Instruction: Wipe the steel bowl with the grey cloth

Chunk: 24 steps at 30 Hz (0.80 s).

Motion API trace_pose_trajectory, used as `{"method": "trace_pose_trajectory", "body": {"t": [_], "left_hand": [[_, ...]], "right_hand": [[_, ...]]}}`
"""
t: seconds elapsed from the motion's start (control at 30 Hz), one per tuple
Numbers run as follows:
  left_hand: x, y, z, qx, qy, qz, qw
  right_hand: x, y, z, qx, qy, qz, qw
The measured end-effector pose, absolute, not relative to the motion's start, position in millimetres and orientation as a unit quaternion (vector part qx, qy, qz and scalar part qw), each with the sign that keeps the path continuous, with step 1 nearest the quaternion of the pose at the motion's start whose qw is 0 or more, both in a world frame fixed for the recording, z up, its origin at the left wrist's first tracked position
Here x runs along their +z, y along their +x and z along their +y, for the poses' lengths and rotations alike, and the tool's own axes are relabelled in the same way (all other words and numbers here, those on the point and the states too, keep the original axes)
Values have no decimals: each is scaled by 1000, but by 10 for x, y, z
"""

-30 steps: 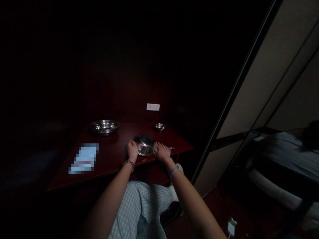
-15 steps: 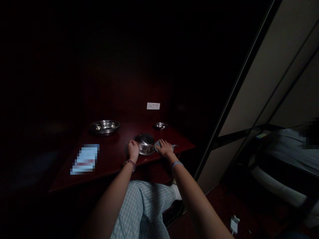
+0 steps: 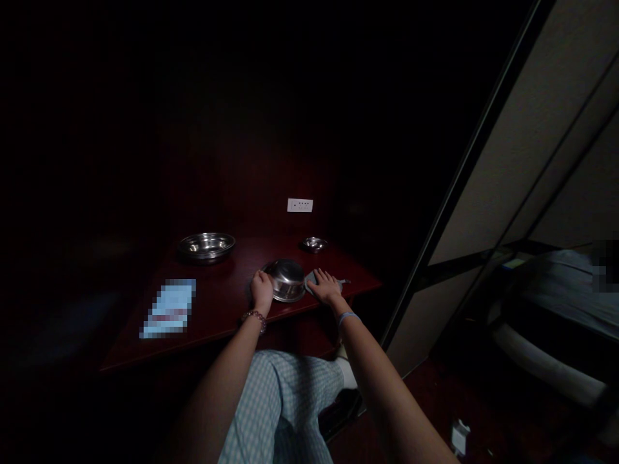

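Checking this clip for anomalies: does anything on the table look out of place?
The steel bowl beside the left hand looks odd: it seems tipped or overturned, unlike the steel dish behind it, which lies flat. Dim light hides its exact pose.

Beaded bracelet (image 3: 255,318) behind the left hand (image 3: 262,290), thin blue band (image 3: 348,316) behind the right hand (image 3: 325,287), pale blue checked trousers (image 3: 275,406) (white sock (image 3: 346,373) below).

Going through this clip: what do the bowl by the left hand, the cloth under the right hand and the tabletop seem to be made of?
The bowl by the left hand looks like polished stainless steel, judging by its bright highlights. The cloth under the right hand seems a soft grey fabric, lying limp; its weave is too dark to tell. The table looks like glossy, dark red lacquered wood, though the grain is hidden.
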State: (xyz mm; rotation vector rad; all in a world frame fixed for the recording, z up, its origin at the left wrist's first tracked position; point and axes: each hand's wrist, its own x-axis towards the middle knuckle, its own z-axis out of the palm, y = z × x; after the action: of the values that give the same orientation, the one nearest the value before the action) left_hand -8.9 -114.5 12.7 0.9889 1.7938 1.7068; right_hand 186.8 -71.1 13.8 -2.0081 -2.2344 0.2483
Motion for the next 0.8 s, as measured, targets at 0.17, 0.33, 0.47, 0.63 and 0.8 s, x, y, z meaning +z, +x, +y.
{"method": "trace_pose_trajectory", "body": {"t": [0.17,0.33,0.47,0.63,0.8], "left_hand": [[126,-85,-1142,624,359,650,243],[100,-81,-1119,629,362,639,255],[76,-83,-1096,640,359,628,258],[45,-91,-1069,643,348,633,254],[4,-99,-1032,650,346,628,252]], "right_hand": [[111,1914,-725,103,-651,-737,149],[98,2072,-705,162,-607,-704,331],[147,2331,-740,144,-562,-726,368],[187,2511,-847,97,-519,-812,249],[106,2411,-960,80,-459,-878,109]]}}
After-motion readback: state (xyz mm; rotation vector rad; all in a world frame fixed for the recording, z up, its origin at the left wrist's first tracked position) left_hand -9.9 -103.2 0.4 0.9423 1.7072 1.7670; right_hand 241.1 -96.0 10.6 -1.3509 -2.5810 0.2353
